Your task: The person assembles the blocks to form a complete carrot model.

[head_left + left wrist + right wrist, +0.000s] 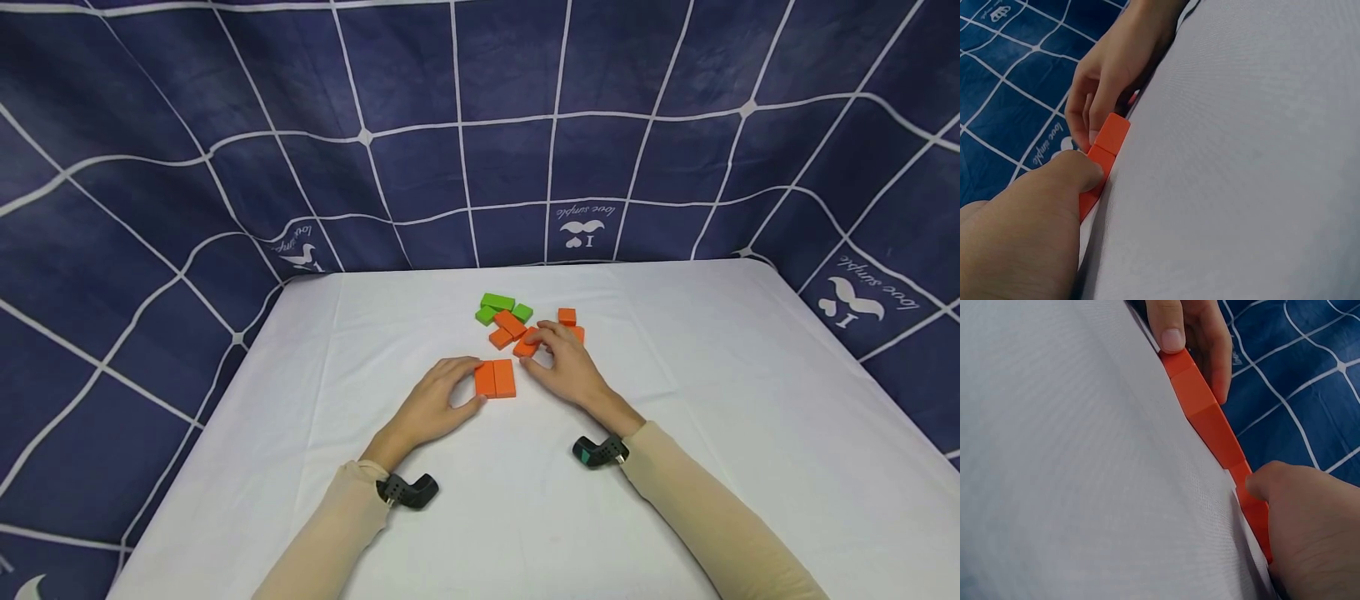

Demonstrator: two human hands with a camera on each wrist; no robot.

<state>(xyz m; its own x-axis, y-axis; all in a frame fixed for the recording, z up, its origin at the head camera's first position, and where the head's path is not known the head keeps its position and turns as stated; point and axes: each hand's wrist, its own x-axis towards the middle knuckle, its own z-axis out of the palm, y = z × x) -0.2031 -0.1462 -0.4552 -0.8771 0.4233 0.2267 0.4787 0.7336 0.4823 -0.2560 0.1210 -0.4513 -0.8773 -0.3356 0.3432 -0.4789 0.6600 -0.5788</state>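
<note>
Two orange rectangular blocks lie side by side on the white cloth, the left block (485, 379) against the right block (505, 378). My left hand (431, 404) grips the left one, with the thumb at its near corner and fingers at its far corner. Further back and to the right, my right hand (568, 367) pinches another orange block (525, 343) between thumb and fingers. In the right wrist view, the right thumb (1261, 481) presses against an orange block (1254, 512); the fingers' far side is hidden there.
Behind the hands lie a leaning orange block (509, 323), a smaller orange block (500, 338) and several green blocks (498, 302). Beyond the right fingers are a small orange block (567, 317) and a partly covered one (577, 333). A blue checked curtain (510, 158) rises behind the table.
</note>
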